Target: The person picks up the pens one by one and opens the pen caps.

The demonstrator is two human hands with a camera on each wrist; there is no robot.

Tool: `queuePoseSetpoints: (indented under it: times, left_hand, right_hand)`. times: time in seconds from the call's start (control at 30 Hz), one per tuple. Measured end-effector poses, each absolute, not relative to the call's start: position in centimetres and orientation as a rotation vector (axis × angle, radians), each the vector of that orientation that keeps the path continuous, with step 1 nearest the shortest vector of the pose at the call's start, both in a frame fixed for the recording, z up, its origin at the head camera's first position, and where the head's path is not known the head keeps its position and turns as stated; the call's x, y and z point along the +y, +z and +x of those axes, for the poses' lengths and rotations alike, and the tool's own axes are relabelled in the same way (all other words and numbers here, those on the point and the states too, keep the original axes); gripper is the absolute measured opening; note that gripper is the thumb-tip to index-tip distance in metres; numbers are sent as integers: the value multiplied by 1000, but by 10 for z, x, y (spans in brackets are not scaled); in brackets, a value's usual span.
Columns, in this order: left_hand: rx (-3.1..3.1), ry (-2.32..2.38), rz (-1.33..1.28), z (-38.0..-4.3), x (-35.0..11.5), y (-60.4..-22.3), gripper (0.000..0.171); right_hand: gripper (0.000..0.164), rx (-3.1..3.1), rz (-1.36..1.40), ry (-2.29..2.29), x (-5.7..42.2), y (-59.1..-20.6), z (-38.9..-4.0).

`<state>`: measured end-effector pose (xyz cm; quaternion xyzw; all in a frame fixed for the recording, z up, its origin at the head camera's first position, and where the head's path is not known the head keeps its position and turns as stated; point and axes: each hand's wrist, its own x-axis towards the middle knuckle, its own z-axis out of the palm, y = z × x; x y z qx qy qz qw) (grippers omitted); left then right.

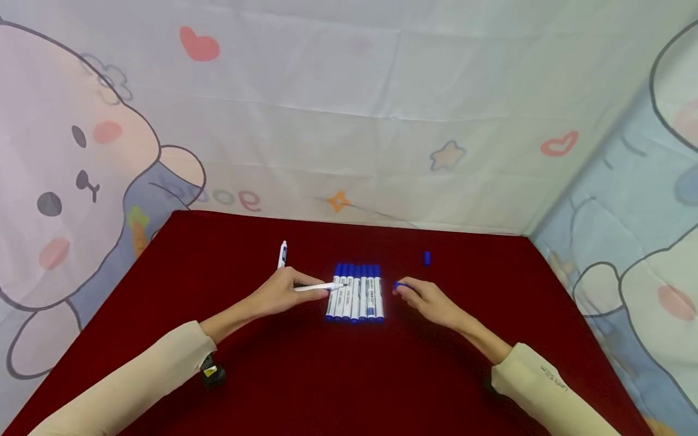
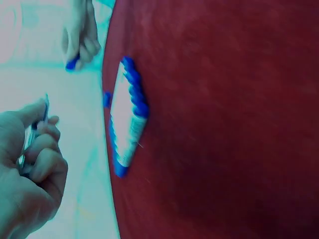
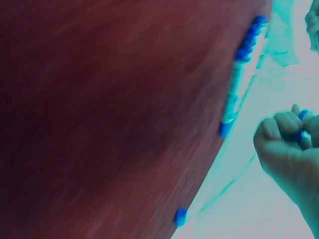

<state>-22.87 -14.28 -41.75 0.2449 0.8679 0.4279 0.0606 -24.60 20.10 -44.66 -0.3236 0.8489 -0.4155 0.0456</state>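
Observation:
In the head view my left hand [image 1: 280, 292] pinches a white marker [image 1: 337, 286] without its cap, the dark tip pointing right. This marker crosses above the left part of a row of several white markers [image 1: 362, 297] with blue caps and blue ends, lying side by side. To the right of the row, my right hand [image 1: 436, 303] holds a blue marker cap [image 1: 400, 284] between curled fingers; the cap [image 3: 302, 115] also shows in the right wrist view, partly covered. Another white marker [image 1: 282, 254], no blue cap visible on it, lies behind the left hand, its lower end hidden.
A second blue cap [image 1: 427, 258] lies on the dark red tabletop [image 1: 338, 381], right of and beyond the row. White cloth [image 1: 349, 121] with cartoon prints hangs behind the table, and more printed cloth [image 1: 643, 266] hangs along the right side.

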Motion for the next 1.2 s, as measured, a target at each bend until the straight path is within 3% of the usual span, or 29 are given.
queuePoseSetpoints:
  times: [0.13, 0.23, 0.57, 0.87, 1.2]
  left_hand:
    - [2579, 1286, 955, -233, -143, -418, 36]
    - [2576, 1296, 1003, -235, -142, -423, 37]
    - [2600, 1336, 959, -236, -137, -426, 36]
    - [2594, 1452, 841, -236, -143, -429, 40]
    - [2709, 1501, 651, -225, -165, -433, 45]
  right_hand:
    - [43, 2284, -869, -1306, 200, -440, -254]
    - [50, 2193, -799, -1317, 197, -437, -254]
    - [33, 2309, -905, -1283, 192, -435, -254]
    - [41, 2279, -825, -1323, 190, -435, -254]
    - [38, 2241, -848, -1317, 191, -452, -245]
